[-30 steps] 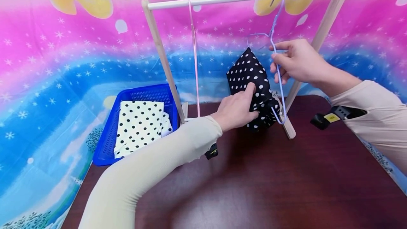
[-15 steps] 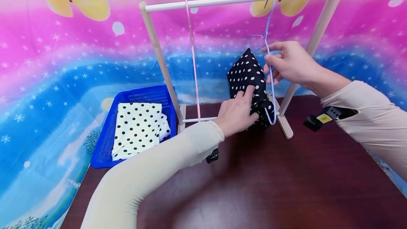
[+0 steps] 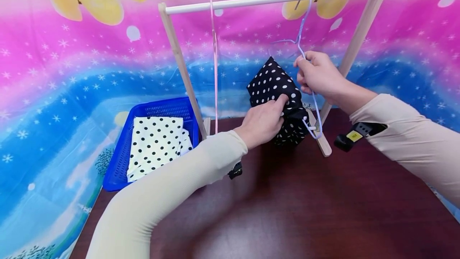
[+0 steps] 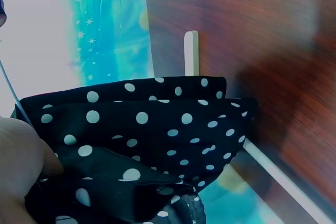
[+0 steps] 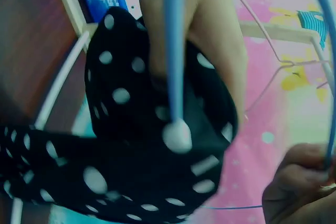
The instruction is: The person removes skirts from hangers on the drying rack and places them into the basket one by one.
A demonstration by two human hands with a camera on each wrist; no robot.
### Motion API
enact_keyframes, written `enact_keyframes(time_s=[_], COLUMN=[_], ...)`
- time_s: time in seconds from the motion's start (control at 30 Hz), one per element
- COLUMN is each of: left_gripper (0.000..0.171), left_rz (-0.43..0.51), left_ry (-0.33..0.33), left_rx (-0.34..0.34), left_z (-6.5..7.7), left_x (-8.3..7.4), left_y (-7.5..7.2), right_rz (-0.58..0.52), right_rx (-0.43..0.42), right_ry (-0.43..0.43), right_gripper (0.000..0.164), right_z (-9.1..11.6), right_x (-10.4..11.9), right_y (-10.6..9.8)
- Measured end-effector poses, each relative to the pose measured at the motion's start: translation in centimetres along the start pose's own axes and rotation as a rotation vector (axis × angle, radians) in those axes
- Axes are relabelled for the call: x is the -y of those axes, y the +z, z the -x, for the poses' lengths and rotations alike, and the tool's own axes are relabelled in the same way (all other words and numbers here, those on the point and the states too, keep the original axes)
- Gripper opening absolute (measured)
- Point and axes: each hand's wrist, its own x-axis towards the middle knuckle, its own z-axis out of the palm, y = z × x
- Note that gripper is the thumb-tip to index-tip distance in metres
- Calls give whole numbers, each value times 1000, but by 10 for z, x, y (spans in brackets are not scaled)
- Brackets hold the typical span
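My left hand (image 3: 264, 123) grips a folded black cloth with white dots (image 3: 274, 83), holding it up in front of the rack. In the left wrist view the black cloth (image 4: 157, 129) spreads out from beneath the thumb in layered folds. My right hand (image 3: 320, 73) pinches the side of a lavender wire hanger (image 3: 301, 27), whose hook sits over the rack's top rail. The hanger's lower arm ends in a white tip (image 5: 178, 137), which overlaps the bunched cloth in the right wrist view. Part of the left hand's grip is hidden by fabric.
A wooden rack (image 3: 258, 0) stands on the dark table (image 3: 323, 203). Left of the cloth, a pink hanger (image 3: 215, 71) hangs from the rail. A blue basket (image 3: 120, 159) holding folded white cloth with black dots (image 3: 154, 143) sits at the rack's left.
The right hand has closed more tightly on the hanger. The hanger's lower end has swung rightward at the last, bringing its white tip out at the cloth's edge. The cloth and left hand have shifted slightly left.
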Motion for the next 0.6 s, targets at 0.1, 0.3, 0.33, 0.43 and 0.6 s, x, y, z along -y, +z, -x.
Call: enact_keyframes(time_s=[0.1,0.3,0.33,0.43,0.6], left_gripper=[42,37,36,34,37], left_rz=[-13,-28,-31,-44,-51], left_ry=[34,81,83,86,76], left_rx=[-7,3,9,23,38], left_z=[1,4,4,5,10], left_x=[1,3,4,5,8], left_y=[0,-1,-2,-4,-8], right_rz=[-88,-74,-46,61,202], right_rx=[-25,-97,-122,-195,-269], right_ry=[8,-23,-38,-90,-111], right_gripper=[30,36,36,36,40], right_z=[0,1,1,1,-2], right_x=[-2,-7,-8,-10,-11], right_y=[3,4,5,5,3])
